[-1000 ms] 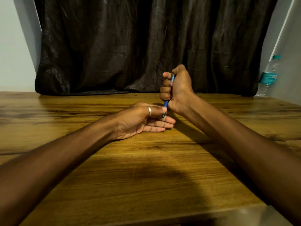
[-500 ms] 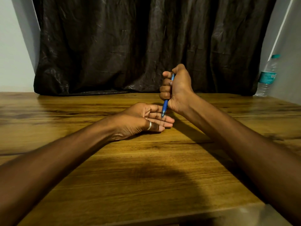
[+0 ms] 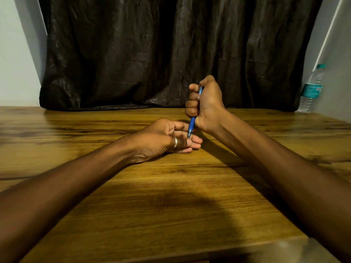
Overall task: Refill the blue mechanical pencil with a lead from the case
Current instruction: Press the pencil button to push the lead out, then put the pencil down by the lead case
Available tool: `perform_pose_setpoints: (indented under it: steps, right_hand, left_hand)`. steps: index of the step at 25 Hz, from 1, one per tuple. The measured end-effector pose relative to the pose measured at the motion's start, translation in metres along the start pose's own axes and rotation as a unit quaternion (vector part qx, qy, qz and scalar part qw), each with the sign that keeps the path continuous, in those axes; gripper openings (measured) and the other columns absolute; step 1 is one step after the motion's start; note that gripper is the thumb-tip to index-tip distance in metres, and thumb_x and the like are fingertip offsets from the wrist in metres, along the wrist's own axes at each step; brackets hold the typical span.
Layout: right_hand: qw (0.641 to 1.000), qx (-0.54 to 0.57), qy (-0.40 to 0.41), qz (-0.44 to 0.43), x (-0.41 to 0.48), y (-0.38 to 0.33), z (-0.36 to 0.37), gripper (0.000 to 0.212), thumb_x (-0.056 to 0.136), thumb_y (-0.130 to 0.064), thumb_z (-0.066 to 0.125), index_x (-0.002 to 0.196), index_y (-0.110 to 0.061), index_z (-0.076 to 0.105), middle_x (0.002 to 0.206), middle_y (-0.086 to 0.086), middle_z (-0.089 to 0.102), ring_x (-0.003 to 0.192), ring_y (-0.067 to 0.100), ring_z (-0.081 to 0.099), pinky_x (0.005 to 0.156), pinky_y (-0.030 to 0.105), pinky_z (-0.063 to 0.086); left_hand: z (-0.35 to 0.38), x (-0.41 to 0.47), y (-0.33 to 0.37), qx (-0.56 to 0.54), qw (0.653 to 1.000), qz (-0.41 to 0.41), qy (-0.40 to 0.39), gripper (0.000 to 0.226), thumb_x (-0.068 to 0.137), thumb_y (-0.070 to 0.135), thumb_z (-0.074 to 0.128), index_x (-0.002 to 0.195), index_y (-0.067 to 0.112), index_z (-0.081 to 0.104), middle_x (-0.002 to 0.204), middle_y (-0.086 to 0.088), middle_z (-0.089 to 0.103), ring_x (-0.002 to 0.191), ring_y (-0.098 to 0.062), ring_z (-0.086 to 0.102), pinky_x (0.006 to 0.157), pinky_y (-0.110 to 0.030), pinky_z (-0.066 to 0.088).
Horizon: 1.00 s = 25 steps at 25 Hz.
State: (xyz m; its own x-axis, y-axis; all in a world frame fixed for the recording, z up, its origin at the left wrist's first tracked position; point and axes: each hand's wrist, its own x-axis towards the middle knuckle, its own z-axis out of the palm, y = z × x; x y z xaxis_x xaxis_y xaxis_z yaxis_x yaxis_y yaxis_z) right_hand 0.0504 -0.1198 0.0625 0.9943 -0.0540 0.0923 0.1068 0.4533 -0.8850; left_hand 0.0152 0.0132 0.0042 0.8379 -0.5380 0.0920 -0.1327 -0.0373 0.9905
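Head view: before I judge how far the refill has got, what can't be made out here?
- Lead case: not seen in the head view; whether it lies outside the view or behind a hand cannot be told.
- Lead: too thin to see at the blue mechanical pencil tip.
- Pencil's barrel and top: covered by the right hand.
- Left hand palm: turned away, contents unknown.

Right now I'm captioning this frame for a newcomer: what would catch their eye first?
The right hand, fisted around an upright blue mechanical pencil at mid-table, tip down at the left hand, which rests on the wooden table and wears a ring. Behind hangs a dark curtain; a water bottle stands far right.
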Motion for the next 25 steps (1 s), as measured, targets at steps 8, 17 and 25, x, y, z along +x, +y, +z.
perform_pose_setpoints:
  steps: [8, 17, 25]
  right_hand:
    - [1.0, 0.021, -0.011, 0.021, -0.001, 0.0, 0.001, 0.033, 0.1, -0.035, 0.035, 0.077, -0.015, 0.049, 0.047, -0.007, 0.029, 0.039, 0.007, 0.02, 0.036, 0.019, 0.015]
    - [0.998, -0.052, -0.011, 0.026, 0.004, 0.01, 0.007, 0.036, 0.106, -0.037, 0.036, 0.093, -0.01, 0.056, 0.069, 0.004, 0.051, 0.06, 0.014, 0.052, 0.061, 0.029, 0.049]
    - [0.959, -0.273, -0.066, -0.038, 0.004, 0.019, 0.001, 0.017, 0.098, -0.019, 0.059, 0.107, -0.009, 0.069, 0.092, 0.006, 0.069, 0.086, 0.015, 0.065, 0.064, 0.026, 0.053]
  left_hand:
    - [0.005, -0.003, 0.011, 0.008, 0.998, -0.016, 0.065, 0.027, 0.094, 0.01, 0.065, 0.121, 0.004, 0.066, 0.112, -0.015, 0.077, 0.107, -0.023, 0.074, 0.091, -0.03, 0.059]
    - [-0.005, 0.005, 0.01, 0.09, 0.97, 0.042, 0.221, 0.012, 0.097, 0.023, 0.065, 0.092, 0.015, 0.074, 0.084, -0.012, 0.065, 0.072, -0.023, 0.059, 0.059, -0.029, 0.051]
    - [-0.023, 0.006, 0.01, 0.132, 0.943, 0.039, 0.304, 0.015, 0.097, 0.026, 0.063, 0.097, 0.022, 0.077, 0.091, -0.004, 0.079, 0.079, -0.008, 0.067, 0.06, -0.022, 0.049]
